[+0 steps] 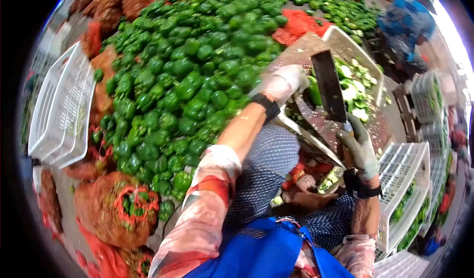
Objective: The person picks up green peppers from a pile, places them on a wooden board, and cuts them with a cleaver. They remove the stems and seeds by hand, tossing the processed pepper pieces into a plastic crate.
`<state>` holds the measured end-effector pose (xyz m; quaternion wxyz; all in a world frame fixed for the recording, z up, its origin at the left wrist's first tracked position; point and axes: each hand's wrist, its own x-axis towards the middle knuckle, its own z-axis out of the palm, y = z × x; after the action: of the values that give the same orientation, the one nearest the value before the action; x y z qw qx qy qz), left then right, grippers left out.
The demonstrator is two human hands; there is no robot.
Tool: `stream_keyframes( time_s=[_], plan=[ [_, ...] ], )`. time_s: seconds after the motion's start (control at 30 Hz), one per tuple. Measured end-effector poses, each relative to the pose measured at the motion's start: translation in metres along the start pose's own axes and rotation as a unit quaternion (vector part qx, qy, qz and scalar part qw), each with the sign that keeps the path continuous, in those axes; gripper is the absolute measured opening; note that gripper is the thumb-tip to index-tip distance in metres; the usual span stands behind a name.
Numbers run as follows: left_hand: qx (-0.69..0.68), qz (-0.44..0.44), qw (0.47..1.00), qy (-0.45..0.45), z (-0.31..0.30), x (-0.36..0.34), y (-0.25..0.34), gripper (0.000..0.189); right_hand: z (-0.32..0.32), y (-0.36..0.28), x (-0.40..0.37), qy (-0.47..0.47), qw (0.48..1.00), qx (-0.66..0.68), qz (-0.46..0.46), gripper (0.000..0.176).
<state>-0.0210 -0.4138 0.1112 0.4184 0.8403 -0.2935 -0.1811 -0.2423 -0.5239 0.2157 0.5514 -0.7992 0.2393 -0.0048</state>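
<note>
My right hand, in a pale glove, is closed round the handle of a cleaver. The cleaver's broad dark blade points up and away from me, above a wet board. My left hand, also gloved and slightly blurred, has its fingers against a green bell pepper left of the blade. The fingers look curled round it, though their far side is hidden. Right of the blade lie cut pepper pieces, pale and green, beside and in a white crate.
A large heap of green bell peppers spreads on my left. White crates stand at left and right. A full mesh sack lies at lower left. Another person in blue is at the upper right.
</note>
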Motion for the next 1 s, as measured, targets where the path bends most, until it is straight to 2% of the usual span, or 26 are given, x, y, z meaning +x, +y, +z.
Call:
stream_keyframes(
  time_s=[0.07, 0.13, 0.17, 0.2, 0.23, 0.27, 0.3, 0.33, 0.37, 0.4, 0.43, 0.47, 0.53, 0.6, 0.67, 0.7, 0.73, 0.8, 0.83, 0.87, 0.93, 0.97, 1.0],
  plan=[
    [-0.133, 0.081, 0.987, 0.033, -0.009, -0.004, -0.051, 0.026, 0.002, 0.029, 0.009, -0.033, 0.998, -0.046, -0.011, 0.045],
    [-0.281, -0.026, 0.959, -0.013, -0.051, -0.028, -0.084, 0.021, 0.0, 0.042, 0.019, -0.088, 0.99, -0.103, 0.022, 0.045],
    [-0.349, -0.084, 0.933, -0.024, -0.073, -0.04, -0.1, 0.018, 0.001, 0.054, 0.022, -0.075, 0.991, -0.11, -0.018, 0.047],
    [-0.361, -0.152, 0.919, 0.047, -0.089, -0.051, -0.12, 0.012, 0.0, 0.059, 0.022, -0.036, 0.992, -0.124, 0.002, 0.046],
    [-0.381, -0.158, 0.907, 0.083, -0.101, -0.063, -0.163, 0.023, -0.005, 0.067, 0.025, -0.018, 0.996, -0.089, 0.014, 0.046],
    [-0.237, -0.182, 0.949, 0.098, -0.115, -0.071, -0.2, 0.025, -0.006, 0.064, 0.026, -0.007, 0.997, -0.076, 0.002, 0.045],
    [-0.09, -0.214, 0.967, 0.107, -0.128, -0.079, -0.236, 0.027, -0.007, 0.062, 0.026, 0.003, 0.998, -0.064, -0.01, 0.045],
    [-0.042, -0.077, 0.981, 0.172, -0.115, -0.105, -0.3, 0.031, -0.009, 0.065, 0.028, 0.006, 0.998, -0.069, -0.012, 0.044],
    [0.046, -0.217, 0.967, 0.125, -0.117, -0.113, -0.277, 0.032, -0.011, 0.072, 0.03, 0.011, 0.997, -0.073, -0.013, 0.044],
    [0.139, -0.341, 0.929, 0.042, -0.118, -0.121, -0.253, 0.04, -0.014, 0.078, 0.032, 0.016, 0.997, -0.077, -0.012, 0.044],
    [0.194, -0.304, 0.931, 0.06, -0.101, -0.131, -0.275, 0.047, -0.009, 0.059, 0.029, 0.003, 0.997, -0.079, 0.021, 0.044],
    [0.246, -0.263, 0.93, 0.078, -0.084, -0.134, -0.304, 0.056, -0.007, 0.062, 0.03, 0.007, 0.995, -0.097, 0.005, 0.044],
    [0.064, -0.253, 0.957, 0.128, -0.068, -0.135, -0.322, 0.064, -0.005, 0.073, 0.031, 0.012, 0.99, -0.137, -0.021, 0.044],
    [-0.049, -0.326, 0.935, 0.133, -0.078, -0.133, -0.284, 0.062, 0.001, 0.064, 0.03, -0.006, 0.993, -0.11, 0.04, 0.044],
    [-0.052, -0.303, 0.941, 0.14, -0.081, -0.122, -0.29, 0.054, 0.003, 0.071, 0.031, 0.005, 0.998, -0.06, 0.007, 0.045],
    [0.026, -0.354, 0.927, 0.116, -0.082, -0.119, -0.29, 0.047, 0.002, 0.074, 0.034, -0.004, 0.999, -0.051, 0.017, 0.045],
    [0.009, -0.304, 0.946, 0.109, -0.081, -0.124, -0.293, 0.053, -0.001, 0.078, 0.037, -0.01, 0.999, -0.041, 0.025, 0.045],
    [-0.051, -0.296, 0.942, 0.151, -0.068, -0.125, -0.311, 0.052, -0.004, 0.078, 0.038, -0.006, 0.998, -0.058, 0.024, 0.046],
    [-0.193, -0.292, 0.923, 0.158, -0.064, -0.125, -0.314, 0.044, -0.002, 0.075, 0.036, 0.001, 0.996, -0.087, 0.017, 0.046],
    [-0.329, -0.292, 0.882, 0.168, -0.066, -0.125, -0.302, 0.039, -0.001, 0.071, 0.035, 0.01, 0.993, -0.116, 0.009, 0.046],
    [-0.36, -0.213, 0.901, 0.115, -0.077, -0.13, -0.268, 0.04, -0.004, 0.079, 0.04, 0.005, 0.991, -0.135, -0.002, 0.048],
    [-0.425, -0.201, 0.876, 0.11, -0.084, -0.125, -0.227, 0.045, -0.002, 0.072, 0.038, -0.009, 0.994, -0.097, 0.041, 0.049],
    [-0.365, -0.147, 0.916, 0.08, -0.087, -0.112, -0.219, 0.05, 0.0, 0.063, 0.036, -0.018, 0.995, -0.06, 0.079, 0.05]
  ],
)
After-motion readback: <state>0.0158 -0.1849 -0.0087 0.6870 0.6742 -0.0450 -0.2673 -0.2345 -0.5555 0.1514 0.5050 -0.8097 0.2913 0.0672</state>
